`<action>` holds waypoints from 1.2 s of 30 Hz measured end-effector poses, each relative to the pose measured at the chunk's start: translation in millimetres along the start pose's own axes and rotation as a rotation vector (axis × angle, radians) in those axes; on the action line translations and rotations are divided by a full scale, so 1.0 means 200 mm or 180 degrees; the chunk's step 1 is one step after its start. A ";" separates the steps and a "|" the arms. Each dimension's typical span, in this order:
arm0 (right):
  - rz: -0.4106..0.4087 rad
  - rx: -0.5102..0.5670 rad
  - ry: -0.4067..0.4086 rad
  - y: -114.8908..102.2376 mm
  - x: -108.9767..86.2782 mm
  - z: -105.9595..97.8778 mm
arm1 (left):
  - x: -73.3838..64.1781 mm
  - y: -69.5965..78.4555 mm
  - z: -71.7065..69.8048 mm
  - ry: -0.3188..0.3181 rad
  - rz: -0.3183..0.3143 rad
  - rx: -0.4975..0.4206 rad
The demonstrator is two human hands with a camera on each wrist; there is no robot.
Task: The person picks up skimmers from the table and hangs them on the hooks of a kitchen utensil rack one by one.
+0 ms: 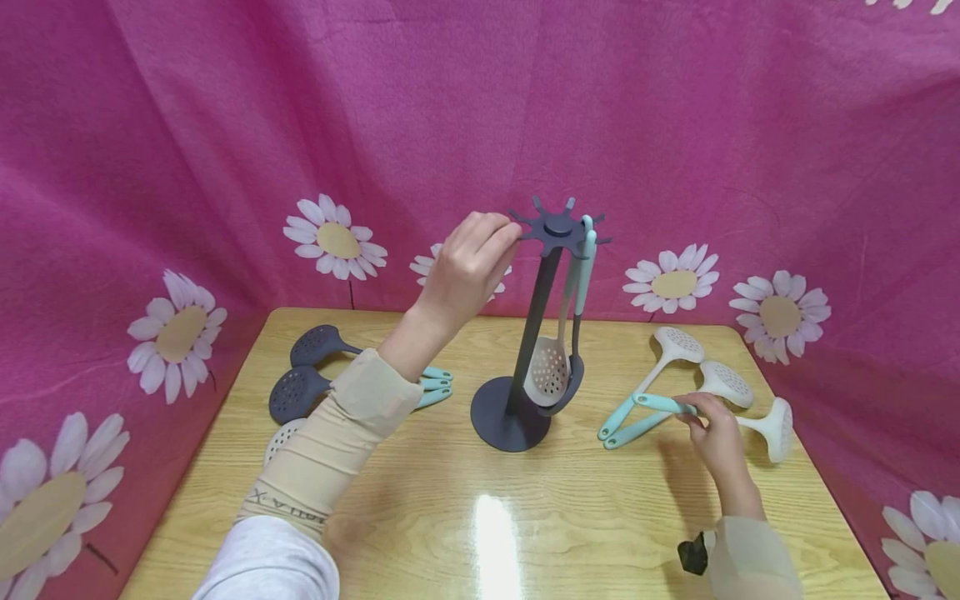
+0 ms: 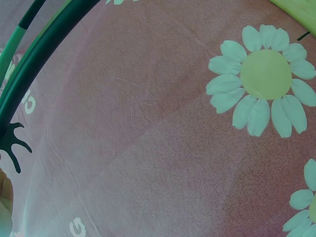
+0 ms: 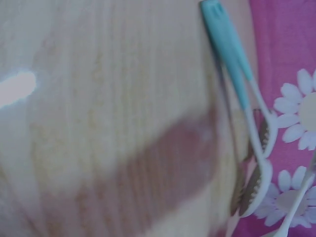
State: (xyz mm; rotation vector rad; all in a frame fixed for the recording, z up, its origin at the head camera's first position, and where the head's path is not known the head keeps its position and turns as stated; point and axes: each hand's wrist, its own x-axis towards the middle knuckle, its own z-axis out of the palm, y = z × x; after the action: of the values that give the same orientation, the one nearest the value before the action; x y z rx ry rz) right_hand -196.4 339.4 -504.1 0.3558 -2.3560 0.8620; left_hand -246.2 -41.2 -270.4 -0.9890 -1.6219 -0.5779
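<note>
A dark utensil stand (image 1: 534, 325) rises from a round base, with hooked prongs at its top. My left hand (image 1: 467, 262) pinches one of the left prongs. On the stand's right side hang a pale slotted spoon (image 1: 550, 372) and a dark ladle (image 1: 576, 375), both with teal handles. My right hand (image 1: 712, 425) holds a white skimmer (image 1: 776, 429) by its teal handle, the perforated head pointing right. Behind that hand, two more white skimmers lie on the table, the far one (image 1: 678, 343) and the nearer one (image 1: 726, 383), their handles crossing toward the left.
Two dark perforated utensils (image 1: 296, 393) and a pale perforated one (image 1: 281, 440) lie at the table's left, partly hidden by my left arm. The wooden table (image 1: 427, 517) meets a pink daisy-print cloth (image 1: 420, 108) at the back and sides.
</note>
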 end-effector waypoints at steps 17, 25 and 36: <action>0.0251 0.0630 0.0643 -0.32 0.22 -0.08 | 0.00 0.00 0.00 0.0013 0.0001 -0.0019; 0.0330 0.0906 0.0848 -0.58 0.30 -0.14 | 0.00 0.00 0.00 -0.0025 -0.0013 0.0000; 0.0540 0.1354 0.0864 -0.75 0.35 -0.16 | 0.00 0.00 0.00 -0.0027 0.0014 0.0018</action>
State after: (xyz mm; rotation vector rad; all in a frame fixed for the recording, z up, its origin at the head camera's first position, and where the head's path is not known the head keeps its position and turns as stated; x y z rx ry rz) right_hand -171.2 244.2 -366.9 0.1921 -1.9635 1.4044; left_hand -246.4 -41.2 -271.0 -0.9919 -1.6277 -0.5666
